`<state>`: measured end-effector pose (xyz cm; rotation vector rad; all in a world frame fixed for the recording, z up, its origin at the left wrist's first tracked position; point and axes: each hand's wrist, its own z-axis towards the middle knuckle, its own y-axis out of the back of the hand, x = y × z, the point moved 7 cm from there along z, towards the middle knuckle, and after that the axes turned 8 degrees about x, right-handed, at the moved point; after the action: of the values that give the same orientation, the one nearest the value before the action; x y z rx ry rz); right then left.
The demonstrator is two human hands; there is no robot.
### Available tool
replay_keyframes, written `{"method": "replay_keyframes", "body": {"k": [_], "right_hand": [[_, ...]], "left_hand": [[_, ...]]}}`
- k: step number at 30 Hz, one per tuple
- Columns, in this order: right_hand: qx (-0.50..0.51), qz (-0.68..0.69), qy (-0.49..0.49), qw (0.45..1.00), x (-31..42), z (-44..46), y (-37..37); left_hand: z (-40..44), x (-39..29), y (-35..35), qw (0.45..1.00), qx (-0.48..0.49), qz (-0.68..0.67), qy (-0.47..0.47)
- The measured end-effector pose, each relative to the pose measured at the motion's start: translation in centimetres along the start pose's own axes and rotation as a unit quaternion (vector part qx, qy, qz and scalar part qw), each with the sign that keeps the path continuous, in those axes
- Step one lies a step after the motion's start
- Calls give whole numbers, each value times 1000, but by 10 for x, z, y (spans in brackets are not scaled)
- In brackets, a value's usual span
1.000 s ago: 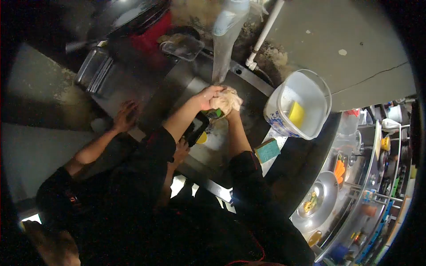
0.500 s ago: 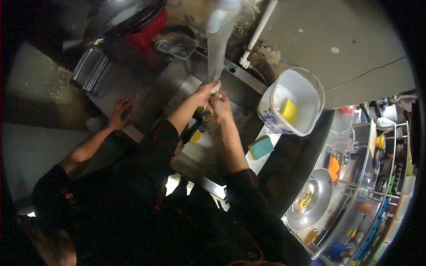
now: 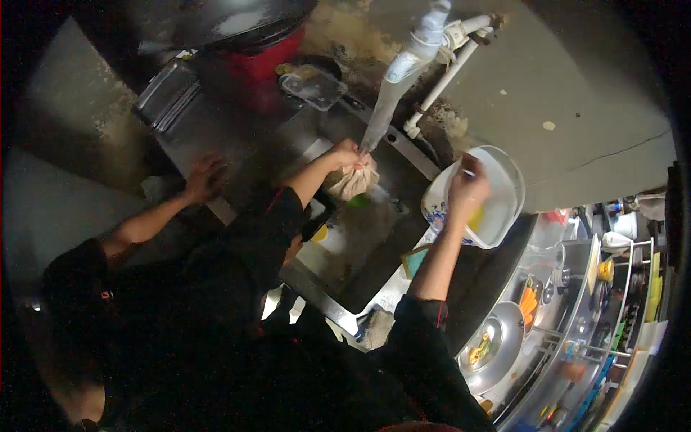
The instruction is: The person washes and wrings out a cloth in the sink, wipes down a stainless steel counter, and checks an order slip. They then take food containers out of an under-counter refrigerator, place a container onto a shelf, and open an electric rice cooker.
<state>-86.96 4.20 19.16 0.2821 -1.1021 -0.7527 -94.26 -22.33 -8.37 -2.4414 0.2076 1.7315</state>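
Note:
My left hand (image 3: 345, 154) is closed on the gathered top of a pale cloth bundle (image 3: 354, 180), which hangs just below the end of a clear hose (image 3: 385, 108) over the metal sink (image 3: 338, 266). My right hand (image 3: 469, 183) is over the white bucket (image 3: 507, 180), in front of its opening. Its fingers look bent, but motion blur hides whether they hold anything. Part of a yellow sponge (image 3: 476, 216) shows in the bucket below that hand. A green scouring sponge (image 3: 413, 262) lies on the sink's edge, partly behind my right forearm.
At the left, a co-worker's hand (image 3: 207, 176) is over the counter beside the sink. Stacked metal trays (image 3: 169, 93) and a clear plastic container (image 3: 314, 88) stand further back. On the right are a metal bowl (image 3: 507, 335), orange carrots (image 3: 528, 304) and shelves.
My right hand has left the bundle and moved right to the bucket. The bundle now hangs rounded from my left hand. The whole view has shifted.

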Motion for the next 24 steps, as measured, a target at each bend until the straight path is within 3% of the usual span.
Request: {"method": "replay_keyframes", "body": {"k": [1, 2, 4, 5, 6, 7, 8, 9, 11, 12, 13, 14, 15, 17, 18, 22, 23, 24], "right_hand": [[76, -24, 2, 997, 3, -7, -37], [149, -48, 1, 988, -2, -18, -80], [148, -11, 97, 984, -24, -51, -158], [290, -8, 3, 957, -58, -64, -196], [426, -4, -87, 901, -85, -84, -229], [385, 178, -147, 894, -96, -92, -242], [334, 352, -206, 850, -104, -105, -253], [270, 510, -265, 773, -108, -117, -261], [229, 545, -295, 751, -84, -120, -269], [211, 560, -308, 739, -67, -120, -274], [249, 575, -260, 735, -40, -120, -286], [287, 557, -212, 750, -13, -120, -297], [292, 499, -152, 802, -1, -115, -295], [251, 334, -53, 907, -10, -102, -285], [216, 286, -32, 933, -20, -91, -273], [61, 185, -6, 981, -64, -65, -257], [46, 179, 3, 983, -65, -67, -254], [95, 196, -18, 976, -65, -72, -256]], "left_hand": [[-16, -18, -9, 998, 57, -29, -1], [-25, -27, -5, 1000, 18, 23, -11], [-31, -44, 0, 989, -57, 131, -37], [-16, -34, 9, 983, -110, 77, -122], [-21, -39, 20, 980, -159, 62, -103], [-35, -44, 30, 973, -211, 47, -83], [-49, -48, 38, 963, -262, 30, -61], [-24, -7, 44, 957, -243, -151, -47], [-29, 23, 43, 909, -206, -361, -18], [-38, 30, 52, 924, -194, -330, -17], [-52, 32, 67, 937, -187, -295, -14], [-72, 33, 91, 950, -188, -250, -14], [-97, 36, 124, 964, -211, -164, -11], [-158, 39, 191, 964, -266, 9, 11], [-175, 40, 200, 957, -269, 107, 27], [-243, 28, 230, 923, -275, 265, 50], [-249, 25, 226, 919, -265, 287, 51], [-253, 23, 225, 915, -253, 312, 46]]}}
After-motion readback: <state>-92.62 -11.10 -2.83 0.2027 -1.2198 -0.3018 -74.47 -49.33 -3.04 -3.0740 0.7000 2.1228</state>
